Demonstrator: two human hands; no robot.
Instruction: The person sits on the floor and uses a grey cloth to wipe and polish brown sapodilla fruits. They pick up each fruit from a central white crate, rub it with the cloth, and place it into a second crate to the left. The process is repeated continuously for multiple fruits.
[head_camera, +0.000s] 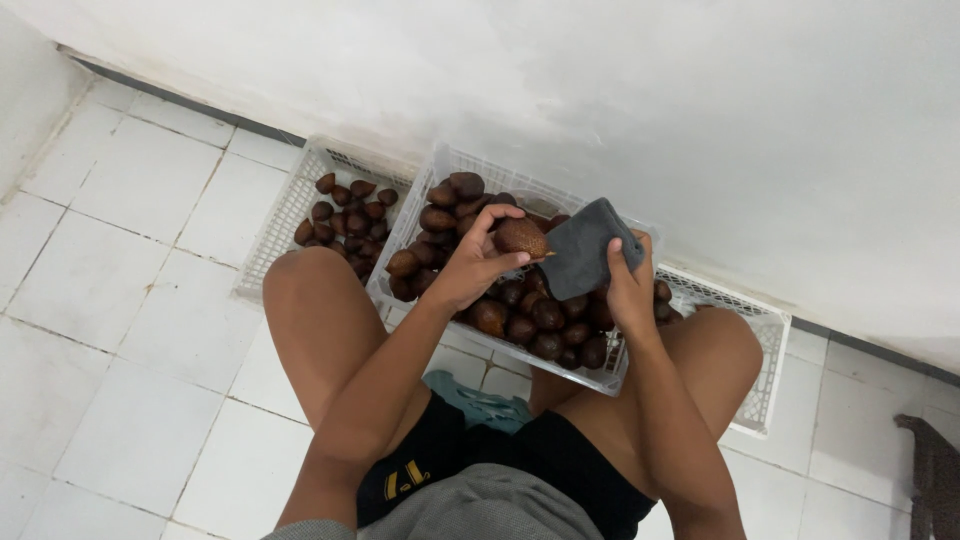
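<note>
Over the middle white crate (440, 170), heaped with brown scaly fruit, the left hand (470, 265) grips one brown fruit (521, 237) in its fingertips. Just beside it, the right hand (628, 285) clasps a dark grey cloth (585, 250) that touches the fruit's tip.

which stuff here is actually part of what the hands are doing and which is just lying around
In use:
left hand holding a brown scaly fruit
right hand holding a grey cloth
middle crate full of fruit

Lying about:
left crate, partly filled
right crate
dark cloth on the floor
</note>
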